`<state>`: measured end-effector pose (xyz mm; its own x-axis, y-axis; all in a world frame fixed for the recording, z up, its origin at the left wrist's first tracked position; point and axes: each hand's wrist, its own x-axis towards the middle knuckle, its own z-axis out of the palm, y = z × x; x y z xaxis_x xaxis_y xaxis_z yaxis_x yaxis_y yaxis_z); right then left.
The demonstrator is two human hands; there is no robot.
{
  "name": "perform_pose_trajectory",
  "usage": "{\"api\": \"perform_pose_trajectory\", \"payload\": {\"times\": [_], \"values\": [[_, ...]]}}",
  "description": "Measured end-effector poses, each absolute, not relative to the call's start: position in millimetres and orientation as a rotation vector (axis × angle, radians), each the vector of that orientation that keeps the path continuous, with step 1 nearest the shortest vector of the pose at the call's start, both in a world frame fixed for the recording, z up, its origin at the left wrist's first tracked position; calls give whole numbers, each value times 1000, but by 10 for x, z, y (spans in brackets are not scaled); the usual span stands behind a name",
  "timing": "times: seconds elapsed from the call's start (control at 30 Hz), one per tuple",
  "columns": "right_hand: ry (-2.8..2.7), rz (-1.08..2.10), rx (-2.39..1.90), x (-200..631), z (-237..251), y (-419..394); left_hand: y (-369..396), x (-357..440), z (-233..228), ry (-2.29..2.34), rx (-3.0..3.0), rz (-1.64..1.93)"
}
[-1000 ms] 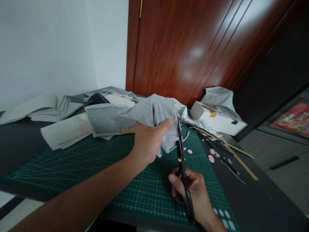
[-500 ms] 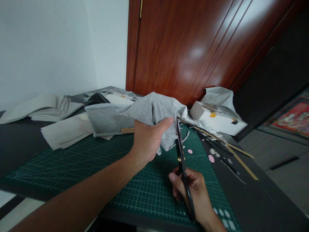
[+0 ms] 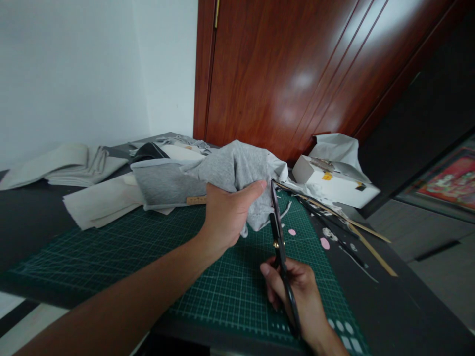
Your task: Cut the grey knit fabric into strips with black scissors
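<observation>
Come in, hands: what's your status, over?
Left hand gripping grey fabric. Right hand holding black scissors, blades at fabric's right edge. Pink pieces nearby, seemingly not obstructing.

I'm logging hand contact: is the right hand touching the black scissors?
Touching. The head view shows it plainly: the right hand is wrapped around the near end of the black scissors.

A white wall is rising behind the far-left edge of the dark worktop, and a glossy red-brown door is standing beyond the far edge, pale light glinting off it near me. A brass-coloured hinge is showing high on its left. Past the right edge, dark furniture is looming, a red patterned panel is catching my eye, and grey wood-grain fronts are sitting below.
</observation>
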<state>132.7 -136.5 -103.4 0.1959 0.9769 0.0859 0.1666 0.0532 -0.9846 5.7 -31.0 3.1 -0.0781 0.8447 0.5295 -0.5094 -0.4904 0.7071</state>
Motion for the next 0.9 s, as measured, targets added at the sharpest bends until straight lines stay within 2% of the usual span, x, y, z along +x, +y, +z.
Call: {"api": "perform_pose_trajectory", "payload": {"times": [0.47,0.7,0.9], "values": [[-1175,962,-1358,1304,-981,-1359,-276,46,-12,436,1224,1693],[-1187,961,-1361,1305,-960,-1371,-298,38,-6,604,1210,1685],[-1193,962,-1341,1307,-952,-1364,-280,34,-66,518,1265,1605]]}}
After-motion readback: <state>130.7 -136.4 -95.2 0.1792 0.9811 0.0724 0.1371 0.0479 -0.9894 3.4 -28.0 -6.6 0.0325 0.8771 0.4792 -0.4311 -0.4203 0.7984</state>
